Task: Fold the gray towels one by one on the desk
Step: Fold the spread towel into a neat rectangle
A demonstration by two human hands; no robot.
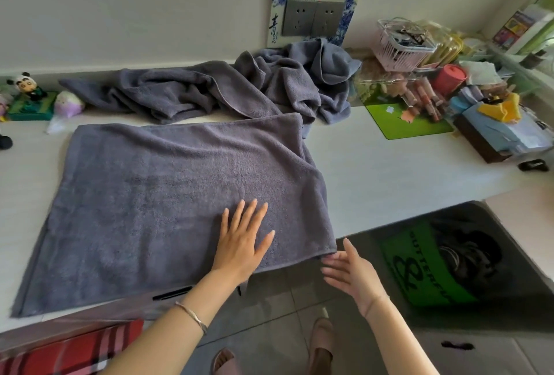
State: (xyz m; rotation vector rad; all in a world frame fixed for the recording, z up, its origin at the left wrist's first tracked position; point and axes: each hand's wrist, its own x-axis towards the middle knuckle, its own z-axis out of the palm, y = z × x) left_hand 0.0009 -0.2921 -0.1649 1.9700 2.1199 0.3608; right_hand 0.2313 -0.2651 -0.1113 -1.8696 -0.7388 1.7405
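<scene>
Gray towel (156, 200) | left hand (239, 242): straight fingers (250, 212) press it | right hand (347, 269): relaxed fingers at its corner

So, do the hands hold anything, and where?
Nothing is held: left hand lies flat on the towel, right hand is open at its near right corner.
</scene>
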